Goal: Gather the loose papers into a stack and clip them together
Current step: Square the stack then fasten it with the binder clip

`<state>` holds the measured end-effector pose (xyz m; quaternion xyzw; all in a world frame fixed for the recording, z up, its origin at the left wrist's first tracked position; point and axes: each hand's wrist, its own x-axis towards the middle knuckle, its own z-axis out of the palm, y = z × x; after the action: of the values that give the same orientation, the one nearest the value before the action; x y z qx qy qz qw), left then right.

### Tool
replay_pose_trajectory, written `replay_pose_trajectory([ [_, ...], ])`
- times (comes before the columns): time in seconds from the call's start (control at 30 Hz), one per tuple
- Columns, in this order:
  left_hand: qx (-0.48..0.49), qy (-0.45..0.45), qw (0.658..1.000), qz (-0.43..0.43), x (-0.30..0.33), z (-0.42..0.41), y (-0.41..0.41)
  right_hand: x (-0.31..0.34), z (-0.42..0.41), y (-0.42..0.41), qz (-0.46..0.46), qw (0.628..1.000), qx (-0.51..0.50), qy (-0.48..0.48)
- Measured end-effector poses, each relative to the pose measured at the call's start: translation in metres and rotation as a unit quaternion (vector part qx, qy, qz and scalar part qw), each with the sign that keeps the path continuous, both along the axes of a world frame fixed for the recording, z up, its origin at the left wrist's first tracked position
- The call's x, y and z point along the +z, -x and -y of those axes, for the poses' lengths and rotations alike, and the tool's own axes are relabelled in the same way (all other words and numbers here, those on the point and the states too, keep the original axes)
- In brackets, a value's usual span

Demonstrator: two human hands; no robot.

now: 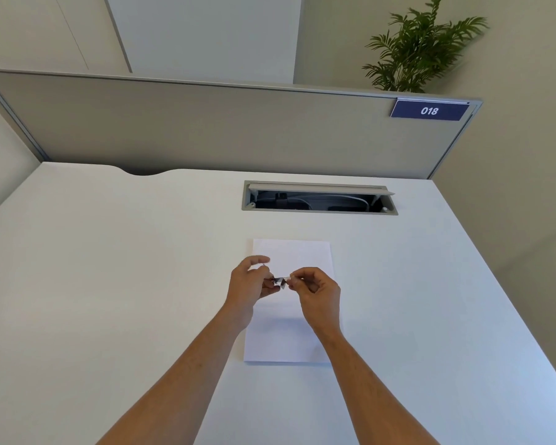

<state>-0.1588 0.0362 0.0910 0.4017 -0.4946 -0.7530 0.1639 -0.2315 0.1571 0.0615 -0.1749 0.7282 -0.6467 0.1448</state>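
Holding a small black-and-silver metal binder clip point(280, 281) between them, both hands hover just above the papers: the left hand point(247, 284) pinches one side of it with thumb and fingertips, its upper fingers curled loosely above, while the right hand point(315, 289) has its fingers curled in, pinching the thin wire lever on the other side; the clip looks light but stiffly sprung, so it should be taken by its two wire levers and squeezed hard to open the mouth — bare metal that could slip from the fingers and snap shut; the white rectangular sheets of paper point(291, 345) lie flat on the white desk point(109, 284) beneath the hands, squared into what reads as one neat stack, thin, limp and slippery sheet on sheet, best held flat near an edge while the clip slides on; by count — one clip, two hands, one stack, though how many sheets it holds cannot be told; the stack seems gathered already and the clipping not yet done.
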Motion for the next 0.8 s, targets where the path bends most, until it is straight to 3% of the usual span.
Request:
replay_pose_trajectory([
  [0.3, -0.030, -0.006, 0.999, -0.026, -0.002, 0.007, -0.005, -0.004, -0.008, 0.003, -0.129, 0.982, 0.122, -0.065],
  [0.47, -0.031, 0.078, 0.997, -0.002, -0.010, 0.005, -0.005, -0.003, -0.005, 0.002, -0.075, 0.992, 0.074, -0.063],
  [0.6, 0.010, 0.166, 0.984, 0.062, -0.010, 0.003, -0.002, -0.007, 0.000, -0.005, -0.098, 0.992, 0.048, -0.061],
  [0.8, -0.020, 0.351, 0.913, 0.208, -0.013, -0.007, 0.001, -0.007, 0.007, -0.013, -0.133, 0.989, 0.004, -0.070],
])
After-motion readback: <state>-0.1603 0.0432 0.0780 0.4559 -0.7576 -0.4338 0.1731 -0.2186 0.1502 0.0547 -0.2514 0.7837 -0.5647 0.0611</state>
